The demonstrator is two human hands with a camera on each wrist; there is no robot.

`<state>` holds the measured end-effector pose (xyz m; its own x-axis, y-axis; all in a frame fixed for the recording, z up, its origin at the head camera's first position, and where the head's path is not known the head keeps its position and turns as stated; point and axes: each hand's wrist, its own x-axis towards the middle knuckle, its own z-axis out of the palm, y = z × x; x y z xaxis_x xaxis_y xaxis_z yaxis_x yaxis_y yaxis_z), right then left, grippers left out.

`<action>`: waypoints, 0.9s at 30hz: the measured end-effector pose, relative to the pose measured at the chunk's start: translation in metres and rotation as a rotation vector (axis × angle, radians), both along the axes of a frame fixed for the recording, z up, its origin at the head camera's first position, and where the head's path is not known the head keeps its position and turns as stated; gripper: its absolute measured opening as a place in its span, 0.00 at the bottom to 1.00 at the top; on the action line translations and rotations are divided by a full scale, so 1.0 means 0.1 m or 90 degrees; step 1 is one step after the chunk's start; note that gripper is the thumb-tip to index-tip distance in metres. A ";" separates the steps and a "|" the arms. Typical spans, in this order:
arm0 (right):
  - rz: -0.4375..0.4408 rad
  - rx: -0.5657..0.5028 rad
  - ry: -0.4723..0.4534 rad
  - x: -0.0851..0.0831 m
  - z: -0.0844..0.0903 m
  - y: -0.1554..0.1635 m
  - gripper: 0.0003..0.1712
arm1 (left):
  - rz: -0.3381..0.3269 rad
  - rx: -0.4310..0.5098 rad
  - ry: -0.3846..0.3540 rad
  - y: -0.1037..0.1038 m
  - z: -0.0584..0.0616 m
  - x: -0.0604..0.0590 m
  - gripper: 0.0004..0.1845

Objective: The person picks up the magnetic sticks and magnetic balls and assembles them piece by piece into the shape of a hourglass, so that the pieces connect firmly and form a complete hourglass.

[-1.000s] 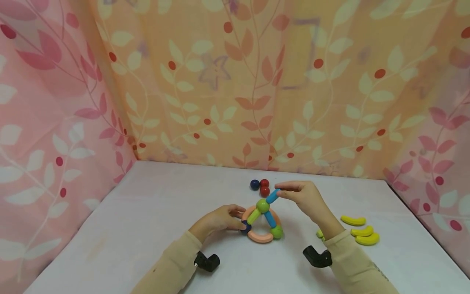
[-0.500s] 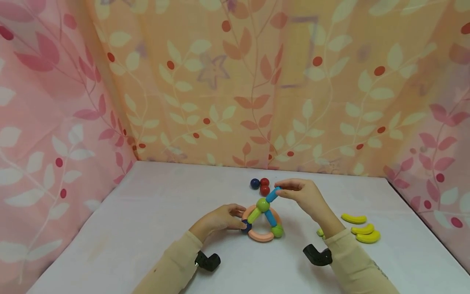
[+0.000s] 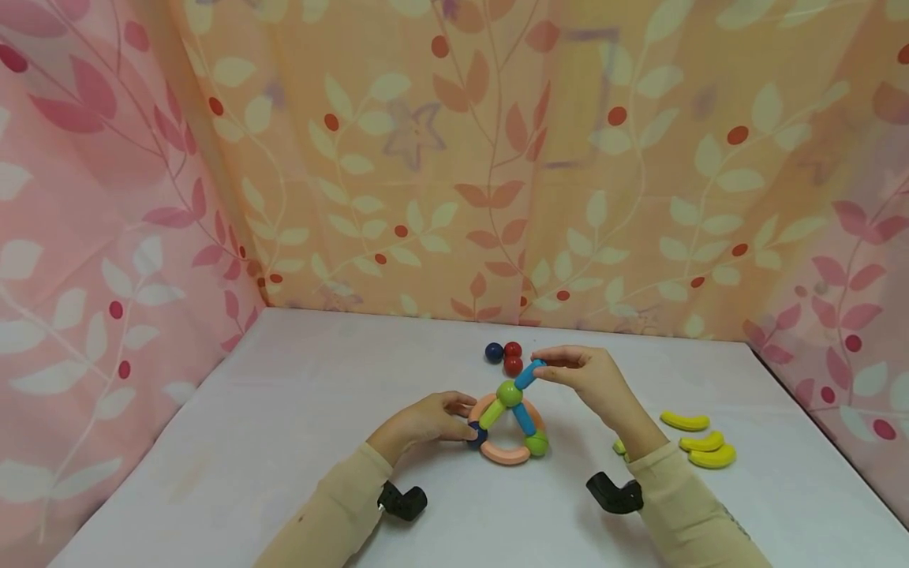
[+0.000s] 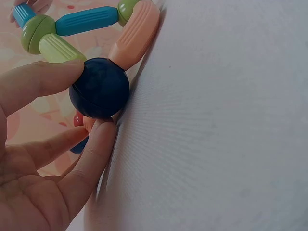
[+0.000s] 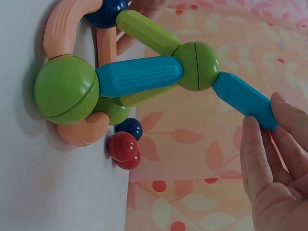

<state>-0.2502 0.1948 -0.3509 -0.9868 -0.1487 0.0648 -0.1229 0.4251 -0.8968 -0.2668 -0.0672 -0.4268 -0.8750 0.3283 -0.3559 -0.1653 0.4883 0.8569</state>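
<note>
A toy frame of balls and rods stands on the table. Its base is a ring of curved peach rods (image 3: pixel 506 454) joined by balls, among them a dark blue ball (image 4: pixel 99 88) and a green ball (image 5: pixel 66 89). From the base, a lime rod (image 3: pixel 491 416) and a blue rod (image 5: pixel 139 76) lean up to a green top ball (image 3: pixel 509 394). My left hand (image 3: pixel 431 419) pinches the dark blue ball between thumb and fingers. With its fingertips, my right hand (image 3: pixel 584 381) holds the free end of an upper blue rod (image 5: pixel 245 100), which slants up from the top ball and touches it.
Behind the frame lie two red balls (image 3: pixel 513 366) and a loose blue ball (image 3: pixel 494 353). Several yellow curved rods (image 3: pixel 712 457) rest at the right, and lime pieces (image 3: pixel 619 447) show partly behind the right forearm. Patterned curtains surround the white table (image 3: pixel 234 442).
Both hands keep their holds and the toy frame stays in the same place. Only a slight shift of the head view is visible.
</note>
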 end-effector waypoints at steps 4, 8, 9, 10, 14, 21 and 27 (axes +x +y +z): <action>0.003 -0.011 -0.001 0.00 -0.01 -0.01 0.26 | 0.000 0.000 -0.001 0.00 0.00 0.00 0.31; 0.004 -0.020 0.001 0.01 -0.02 -0.02 0.26 | 0.000 0.005 -0.002 -0.01 0.00 0.00 0.31; 0.003 -0.020 0.003 0.01 -0.02 -0.02 0.25 | 0.000 0.006 -0.002 0.00 0.00 0.00 0.31; 0.003 -0.022 0.004 0.01 -0.02 -0.02 0.25 | 0.002 0.007 -0.004 0.00 0.00 0.00 0.31; 0.007 -0.024 0.006 0.01 -0.01 -0.03 0.27 | 0.004 0.005 -0.005 0.00 0.01 0.01 0.31; 0.035 -0.009 -0.019 -0.02 -0.04 0.08 0.29 | 0.011 0.007 -0.010 0.02 0.02 0.01 0.31; -0.011 -0.005 -0.078 -0.16 -0.17 0.16 0.34 | 0.015 0.002 -0.010 0.02 0.02 0.02 0.31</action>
<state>-0.2661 0.2111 -0.3677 -0.9897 -0.1316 -0.0558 -0.0046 0.4196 -0.9077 -0.2649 -0.0656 -0.4244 -0.8764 0.3095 -0.3690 -0.1904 0.4811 0.8558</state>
